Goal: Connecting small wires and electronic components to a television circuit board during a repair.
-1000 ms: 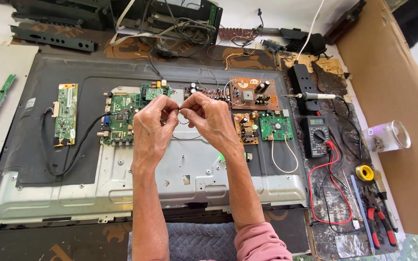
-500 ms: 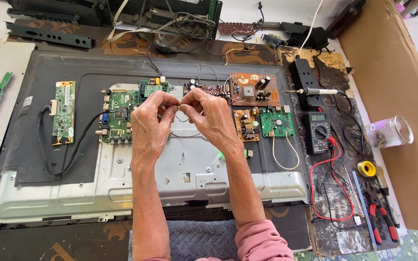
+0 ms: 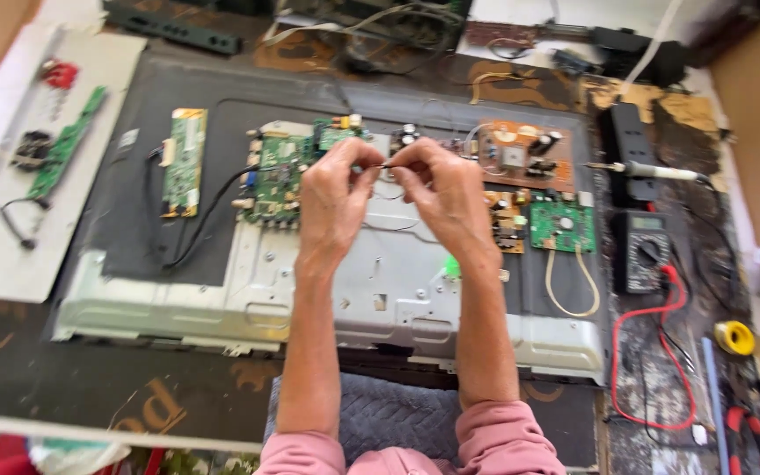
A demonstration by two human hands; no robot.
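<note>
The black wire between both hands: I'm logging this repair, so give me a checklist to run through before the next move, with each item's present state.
1. Black wire pinched by both hands: ok, left hand and right hand each have a grip on it.
2. Wire end condition: cannot tell, too small and blurred.
3. Soldering iron away from the hands: ok, it lies to the right.
4. Multimeter in sight: ok, its red lead loops below.
5. Metal back panel lying flat: ok.
</note>
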